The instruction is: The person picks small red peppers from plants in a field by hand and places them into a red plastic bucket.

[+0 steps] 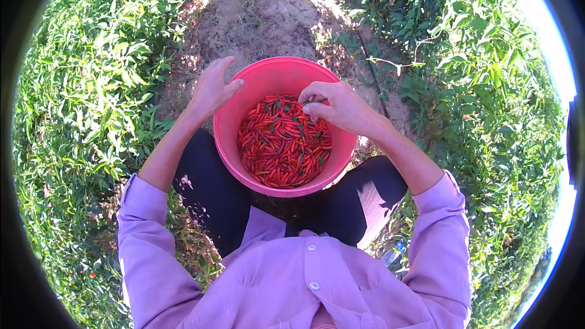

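Note:
A pink plastic bucket [285,192] stands between my bent legs. Many slim red chili peppers [285,146] fill its lower part, with small green leaves scattered among them. My left hand [213,87] is at the bucket's upper left rim, holding nothing, its fingers apart and the thumb over the rim. Over the right side of the bucket, my right hand [336,106] has thumb and index finger pinched together above the peppers. A small dark green plant piece [305,103] shows at those fingertips; whether it is a leaf or a stem is unclear.
Leafy green plants [105,77] line the left side, and more plants [480,114] grow on the right. Between them runs a dirt path [260,23] in shadow. A thin dark hose [372,71] lies along its right edge. A clear plastic bottle [392,253] rests beside my right hip.

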A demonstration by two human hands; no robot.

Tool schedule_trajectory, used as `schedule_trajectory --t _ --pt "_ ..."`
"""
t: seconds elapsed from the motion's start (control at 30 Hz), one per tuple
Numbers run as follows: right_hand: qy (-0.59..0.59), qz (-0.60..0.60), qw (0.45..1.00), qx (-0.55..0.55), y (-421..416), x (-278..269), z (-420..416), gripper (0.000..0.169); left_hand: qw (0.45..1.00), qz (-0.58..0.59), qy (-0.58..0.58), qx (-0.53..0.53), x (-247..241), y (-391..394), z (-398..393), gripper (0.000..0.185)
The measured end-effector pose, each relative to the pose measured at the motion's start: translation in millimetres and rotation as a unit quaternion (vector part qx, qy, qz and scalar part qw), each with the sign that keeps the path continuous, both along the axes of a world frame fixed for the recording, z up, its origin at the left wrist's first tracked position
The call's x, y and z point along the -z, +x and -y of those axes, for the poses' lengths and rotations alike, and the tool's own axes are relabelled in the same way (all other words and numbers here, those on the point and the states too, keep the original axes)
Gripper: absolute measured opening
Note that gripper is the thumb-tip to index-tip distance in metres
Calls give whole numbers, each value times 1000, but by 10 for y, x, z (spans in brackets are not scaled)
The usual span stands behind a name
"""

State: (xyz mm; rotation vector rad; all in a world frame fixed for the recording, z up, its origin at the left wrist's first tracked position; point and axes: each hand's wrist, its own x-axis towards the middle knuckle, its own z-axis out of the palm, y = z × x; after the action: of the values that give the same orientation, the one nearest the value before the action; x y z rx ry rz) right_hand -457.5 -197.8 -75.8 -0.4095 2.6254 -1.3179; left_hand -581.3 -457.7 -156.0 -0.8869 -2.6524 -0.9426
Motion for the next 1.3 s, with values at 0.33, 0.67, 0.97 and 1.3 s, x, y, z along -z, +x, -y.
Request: schedule_trajectory --t 0.33,0.67,0.97,1.3 --pt "-230 114 959 118 167 -127 -325 17 969 222 -106 -31 57 52 41 39" --pt "-107 -78 988 77 282 82 -291 17 958 271 -94 -14 205 -64 61 31" --pt "-162 -145 927 307 695 -259 -604 19 863 493 101 -45 391 -103 -13 24" --pt "-25 299 936 184 614 379 -789 64 838 514 151 -104 738 -261 118 32"
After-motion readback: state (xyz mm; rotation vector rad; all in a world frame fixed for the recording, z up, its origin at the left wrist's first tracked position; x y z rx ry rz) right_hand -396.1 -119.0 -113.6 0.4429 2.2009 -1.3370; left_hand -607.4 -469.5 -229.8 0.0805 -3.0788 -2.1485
